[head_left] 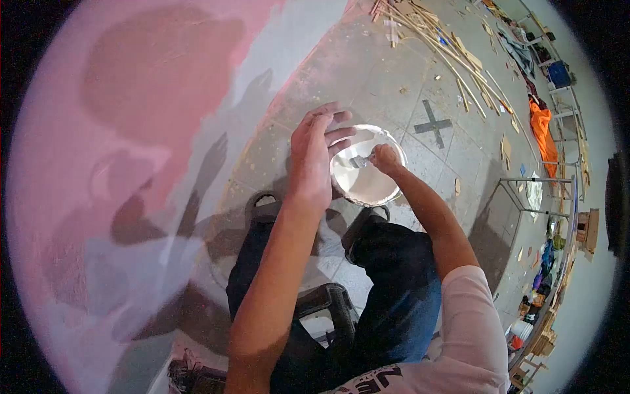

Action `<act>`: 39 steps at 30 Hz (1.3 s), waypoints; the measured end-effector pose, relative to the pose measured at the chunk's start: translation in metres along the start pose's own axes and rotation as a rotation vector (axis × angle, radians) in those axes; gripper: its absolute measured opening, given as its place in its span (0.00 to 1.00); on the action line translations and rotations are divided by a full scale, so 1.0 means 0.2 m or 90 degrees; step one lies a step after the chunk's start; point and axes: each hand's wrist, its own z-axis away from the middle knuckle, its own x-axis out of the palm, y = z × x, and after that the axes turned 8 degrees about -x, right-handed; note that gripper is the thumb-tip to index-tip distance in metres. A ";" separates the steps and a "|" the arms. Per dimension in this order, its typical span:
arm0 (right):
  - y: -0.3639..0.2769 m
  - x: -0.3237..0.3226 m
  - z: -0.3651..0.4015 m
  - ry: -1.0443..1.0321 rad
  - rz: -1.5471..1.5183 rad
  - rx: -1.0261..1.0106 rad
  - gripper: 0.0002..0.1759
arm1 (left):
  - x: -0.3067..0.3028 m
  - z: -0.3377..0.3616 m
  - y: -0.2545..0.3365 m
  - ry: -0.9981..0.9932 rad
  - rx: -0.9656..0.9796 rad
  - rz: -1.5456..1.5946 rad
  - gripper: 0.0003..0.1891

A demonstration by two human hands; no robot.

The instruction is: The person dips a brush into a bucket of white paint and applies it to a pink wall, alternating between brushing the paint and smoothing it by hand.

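A round bucket (387,191) of white paint stands on the floor in front of my feet, white smears along its rim. My right hand (387,159) is closed around the handle of a small paintbrush (360,161), whose whitish head points left over the paint. On the bucket's left side, my left hand (315,148) is raised with fingers apart and nothing in it; its fingertips overlap the rim in this view.
To the left rises a wall (157,85) in pink and pale grey-white patches, crossed by shadows. Wooden strips (453,49) lie scattered ahead on the tiled floor. A dark tape cross (432,124) marks a tile. Metal frames (535,179) and an orange cloth (541,131) are at right.
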 end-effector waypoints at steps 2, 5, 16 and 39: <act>-0.01 0.05 0.00 0.013 -0.047 0.035 0.15 | -0.02 0.00 0.01 0.003 -0.003 0.012 0.22; 0.10 0.17 -0.03 -0.004 -0.014 0.010 0.15 | -0.02 0.00 0.02 0.011 -0.011 0.026 0.21; -0.01 0.23 -0.07 -0.018 0.040 -0.001 0.13 | -0.02 0.03 0.03 0.007 -0.014 0.031 0.20; 0.12 -0.12 0.18 0.003 -0.015 0.095 0.16 | -0.04 0.04 0.08 0.017 0.024 0.032 0.19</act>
